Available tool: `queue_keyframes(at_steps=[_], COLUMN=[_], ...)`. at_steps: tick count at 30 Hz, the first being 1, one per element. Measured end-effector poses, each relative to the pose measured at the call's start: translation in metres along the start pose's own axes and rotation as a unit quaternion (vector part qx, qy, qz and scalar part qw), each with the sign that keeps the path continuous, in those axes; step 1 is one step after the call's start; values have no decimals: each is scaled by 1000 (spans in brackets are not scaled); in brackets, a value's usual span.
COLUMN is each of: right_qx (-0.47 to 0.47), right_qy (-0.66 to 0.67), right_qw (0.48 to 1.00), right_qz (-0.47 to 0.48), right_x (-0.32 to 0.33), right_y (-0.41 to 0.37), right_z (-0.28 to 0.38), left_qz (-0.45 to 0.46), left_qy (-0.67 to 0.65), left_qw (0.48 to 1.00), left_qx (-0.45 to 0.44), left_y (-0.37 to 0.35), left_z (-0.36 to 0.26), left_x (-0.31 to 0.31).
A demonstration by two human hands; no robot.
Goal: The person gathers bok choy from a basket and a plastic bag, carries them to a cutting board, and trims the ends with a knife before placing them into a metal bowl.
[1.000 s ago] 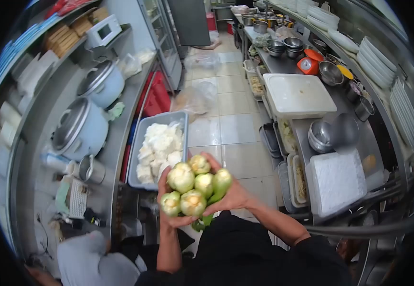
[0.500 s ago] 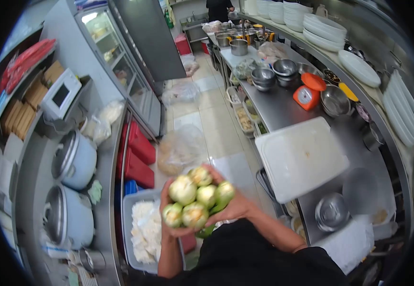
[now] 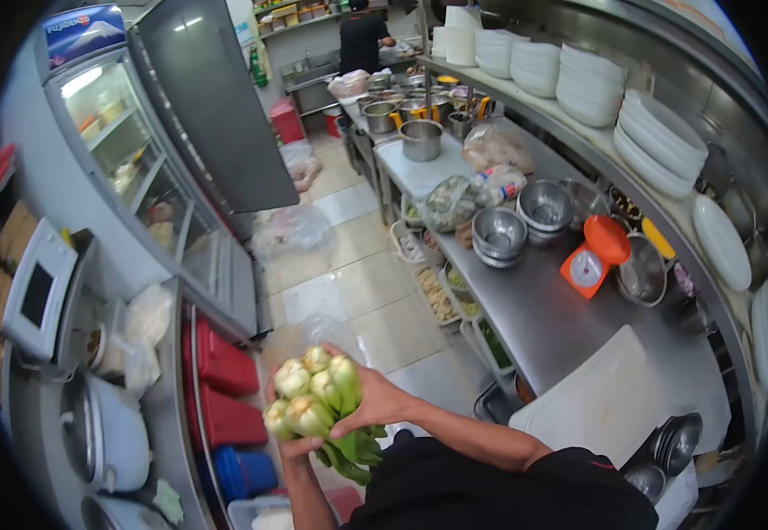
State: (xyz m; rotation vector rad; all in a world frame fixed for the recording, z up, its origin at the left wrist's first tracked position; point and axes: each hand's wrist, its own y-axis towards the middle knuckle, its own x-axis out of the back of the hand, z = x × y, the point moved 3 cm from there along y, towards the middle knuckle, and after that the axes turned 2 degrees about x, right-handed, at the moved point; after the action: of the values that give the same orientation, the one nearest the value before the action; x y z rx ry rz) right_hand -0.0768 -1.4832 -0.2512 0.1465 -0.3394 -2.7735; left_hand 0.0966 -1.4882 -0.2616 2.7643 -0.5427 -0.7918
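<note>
A bunch of bok choy (image 3: 313,393) is held between my two hands, pale cut stem ends upward and green leaves hanging below. On its left and lower side my left hand (image 3: 294,447) is wrapped around the stems, most of its fingers hidden behind them. From the right, my right hand (image 3: 373,402) clasps the same bunch, thumb lying across the stems. Beneath the bunch at the bottom edge, part of a plastic tub (image 3: 256,512) with white contents shows.
A steel counter (image 3: 534,309) at right carries a white cutting board (image 3: 587,393), an orange scale (image 3: 592,265) and metal bowls (image 3: 501,234). Plastic bags (image 3: 291,231) lie on the floor. A glass-door fridge (image 3: 150,168) stands left; a person (image 3: 364,42) works at the back.
My view has shifted forward along the aisle and turned right. The bok choy stays in both hands, now tilted so more green leaves show, and sits further left in view.
</note>
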Motion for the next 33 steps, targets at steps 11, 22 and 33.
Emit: queue_keyframes(at_steps=[11,22,33], right_qx=[-7,-49,-76], right_qy=[70,127,167], right_qw=[948,958,822], right_qz=[-312,-253,-539], right_x=[233,343,529], right_y=[78,266,279], right_z=[-38,-112,-129], left_qz=[206,84,302], left_qy=[-44,-28,-102], left_qw=[952,967,837], left_qx=[223,240,444], left_y=[287,461,657], left_z=[159,197,404], left_x=[-61,-4,-77])
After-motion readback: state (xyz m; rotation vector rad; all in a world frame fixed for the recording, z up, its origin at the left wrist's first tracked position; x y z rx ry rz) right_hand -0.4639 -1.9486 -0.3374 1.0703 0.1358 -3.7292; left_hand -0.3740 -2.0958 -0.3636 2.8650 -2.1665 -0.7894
